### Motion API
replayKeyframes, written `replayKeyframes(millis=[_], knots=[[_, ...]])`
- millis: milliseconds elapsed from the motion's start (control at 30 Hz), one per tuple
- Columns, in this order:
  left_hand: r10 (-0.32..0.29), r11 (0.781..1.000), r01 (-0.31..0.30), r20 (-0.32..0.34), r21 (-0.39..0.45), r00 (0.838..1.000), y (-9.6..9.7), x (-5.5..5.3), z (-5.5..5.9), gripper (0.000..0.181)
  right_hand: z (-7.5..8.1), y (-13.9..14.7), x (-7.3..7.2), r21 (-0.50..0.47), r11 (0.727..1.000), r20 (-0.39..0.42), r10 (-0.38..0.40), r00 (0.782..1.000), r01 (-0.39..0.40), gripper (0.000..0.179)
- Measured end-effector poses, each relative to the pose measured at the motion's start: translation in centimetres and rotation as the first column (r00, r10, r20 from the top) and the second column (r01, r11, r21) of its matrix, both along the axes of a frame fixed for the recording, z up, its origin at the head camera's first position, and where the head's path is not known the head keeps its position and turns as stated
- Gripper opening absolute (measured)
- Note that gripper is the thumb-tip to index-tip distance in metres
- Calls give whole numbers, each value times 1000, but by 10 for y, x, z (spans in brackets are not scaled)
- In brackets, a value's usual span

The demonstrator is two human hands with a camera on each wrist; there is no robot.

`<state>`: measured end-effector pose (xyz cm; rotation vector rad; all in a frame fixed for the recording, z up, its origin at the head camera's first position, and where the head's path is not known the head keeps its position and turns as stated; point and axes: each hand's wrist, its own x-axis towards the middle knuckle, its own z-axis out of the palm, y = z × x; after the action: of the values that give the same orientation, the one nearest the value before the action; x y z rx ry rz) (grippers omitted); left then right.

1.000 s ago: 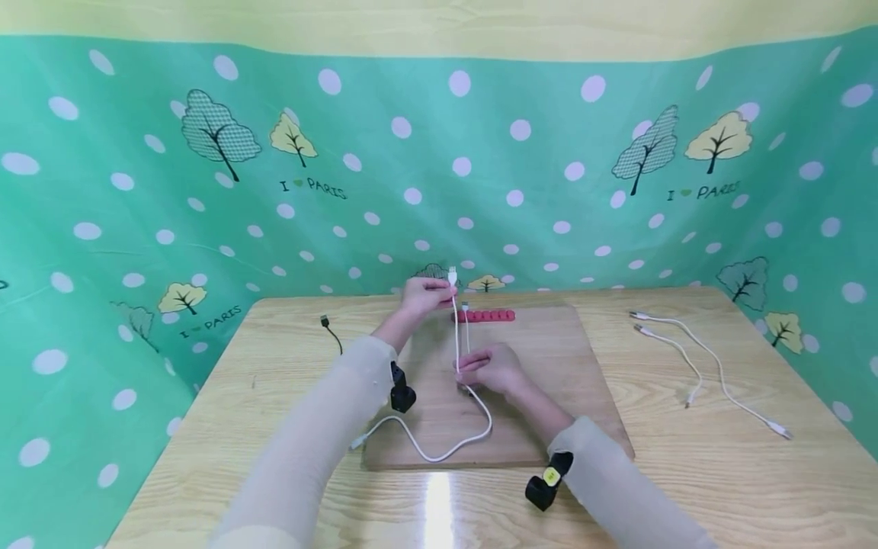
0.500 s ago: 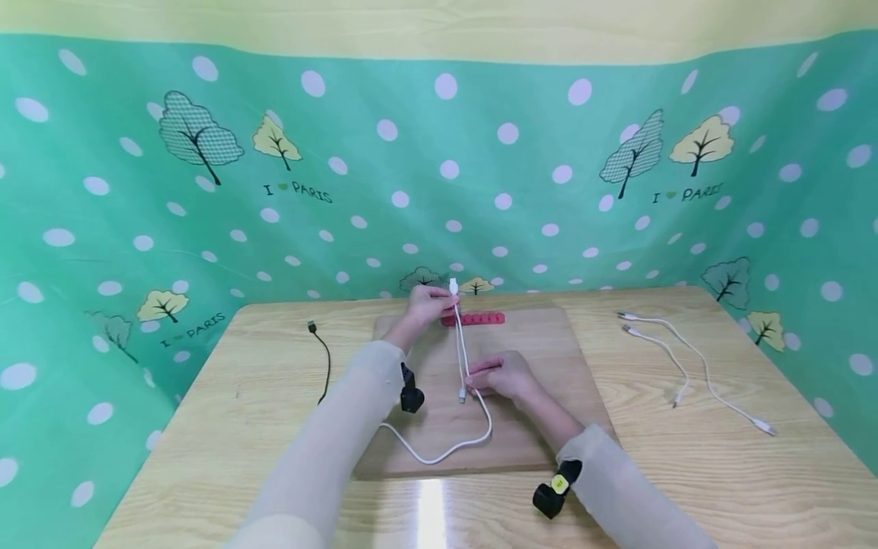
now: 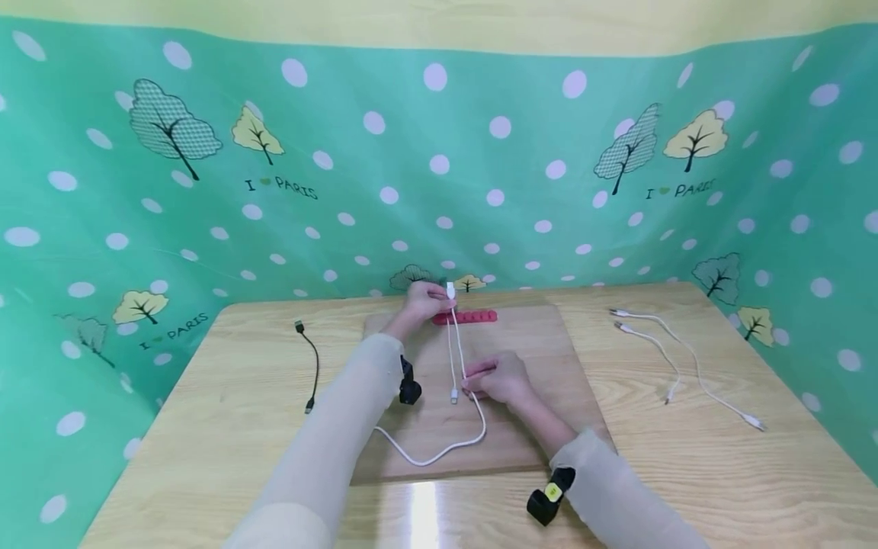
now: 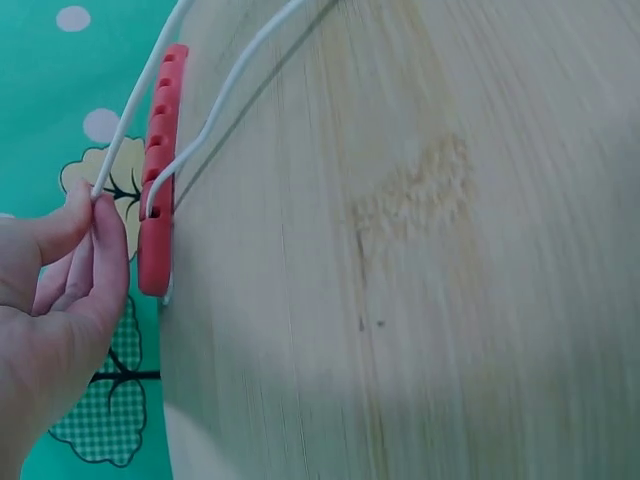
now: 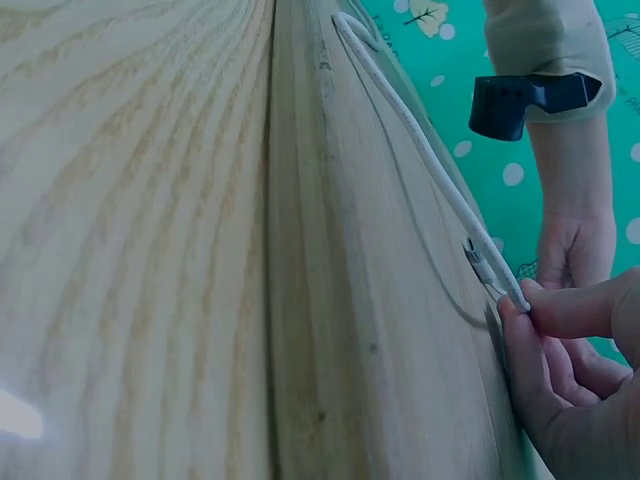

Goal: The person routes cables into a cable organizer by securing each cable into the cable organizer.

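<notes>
My left hand pinches a thick white USB cable just below its plug, which points up. Farther down the same cable, my right hand pinches it between thumb and fingertips; the cable then loops over the wooden board toward the left sleeve. At the board's far edge lies a red cable holder with a row of slots. A thinner white cable passes through one slot near the left hand's fingertips. Its connector lies near the right hand.
A short black cable lies left of the board on the wooden table. To the right lie two more white cables, one longer and one shorter. A polka-dot curtain stands behind the table.
The left hand has lowered the plug and brought it closer to the red holder. The right hand keeps its pinch on the cable. The head view has shifted, showing the whole black cable.
</notes>
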<state>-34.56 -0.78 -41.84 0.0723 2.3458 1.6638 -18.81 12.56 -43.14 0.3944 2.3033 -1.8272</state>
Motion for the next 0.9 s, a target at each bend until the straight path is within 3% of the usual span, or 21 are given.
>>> replayKeyframes(millis=[67,333,600,900], knots=[[4,999,-5,-26,-39,1000,-2,0,0,27,0,-2,0,7,1000,10,-12,1000,12,21],[-26,999,25,-12,-36,1000,-1,-8,-2,35,0,-3,0,81,996,-10,-33,999,34,18],[-79,993,70,-90,-93,993,5,-10,-2,38,6,-4,3,207,978,-67,6,998,8,16],[-121,978,93,-148,-186,982,7,-13,-6,39,7,-6,-1,194,980,-18,39,999,-34,15]])
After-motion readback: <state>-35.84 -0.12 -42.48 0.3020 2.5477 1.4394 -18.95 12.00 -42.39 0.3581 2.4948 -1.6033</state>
